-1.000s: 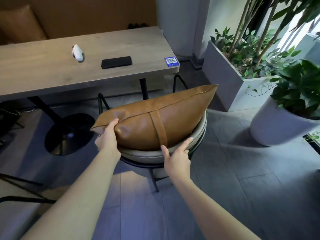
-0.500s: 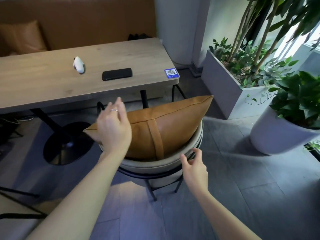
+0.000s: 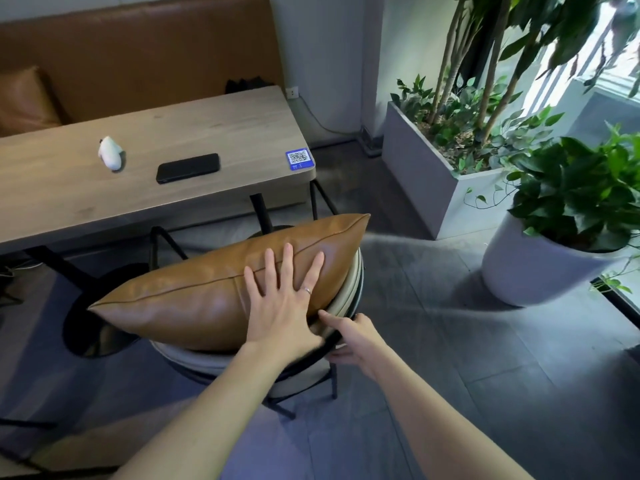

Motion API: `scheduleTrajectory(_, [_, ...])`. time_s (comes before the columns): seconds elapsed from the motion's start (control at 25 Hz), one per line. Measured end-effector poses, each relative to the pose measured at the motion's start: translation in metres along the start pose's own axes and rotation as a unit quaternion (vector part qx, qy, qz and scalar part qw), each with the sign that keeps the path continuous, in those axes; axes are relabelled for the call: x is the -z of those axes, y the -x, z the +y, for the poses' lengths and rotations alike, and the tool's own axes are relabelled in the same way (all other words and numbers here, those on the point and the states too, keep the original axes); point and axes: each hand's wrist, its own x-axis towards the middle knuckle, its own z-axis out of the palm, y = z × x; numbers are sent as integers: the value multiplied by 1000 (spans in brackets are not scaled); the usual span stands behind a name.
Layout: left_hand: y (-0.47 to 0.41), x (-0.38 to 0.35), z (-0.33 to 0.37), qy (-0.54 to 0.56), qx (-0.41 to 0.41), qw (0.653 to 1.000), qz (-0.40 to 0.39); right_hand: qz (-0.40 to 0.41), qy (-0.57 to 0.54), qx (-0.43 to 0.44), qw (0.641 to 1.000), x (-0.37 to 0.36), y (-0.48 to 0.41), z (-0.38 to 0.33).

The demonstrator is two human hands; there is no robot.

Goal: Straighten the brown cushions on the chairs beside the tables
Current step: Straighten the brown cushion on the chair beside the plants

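As daylight falls across a grey tiled floor, a person's left hand lies flat on a brown cushion, its 4 fingers spread wide and a ring on 1 of them; the palm presses the leather face and the hand's grip is open, closed on nothing. The cushion stands on its long edge, leaning against the curved back of a pale upholstered chair with a dark metal frame, its right corner pointing up toward the table and its left corner jutting past the chair's side. The right hand sits lower, at the chair's rim just beside the cushion's lower right edge, forefinger stretched toward the rim; its other fingers curl under the dark frame, and whether that grip is closed on the frame cannot be told. On the wooden table behind the chair lie a black phone, a small white device to its left and a blue QR-code sticker at the near right corner. A brown bench back runs along the wall behind the table. To the right stand 1 rectangular grey planter and 1 round white pot of green plants.
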Motion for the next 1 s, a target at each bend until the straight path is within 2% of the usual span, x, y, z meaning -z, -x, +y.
scheduleTrajectory(0.16, [11, -12, -2, -60, 8, 998, 16, -14, -13, 2, 1000, -1, 0, 7])
scheduleTrajectory(0.6, [18, -16, -45, -98, 10, 995, 12, -34, -46, -6, 998, -41, -3, 19])
scheduleTrajectory(0.84, [16, -18, -72, -114, 17, 993, -4, -45, 15, -24, 999, -65, -9, 17])
scheduleTrajectory(1.0, [14, -19, -69, -108, 16, 994, -7, -8, 26, 14, 1000, -62, -20, 11])
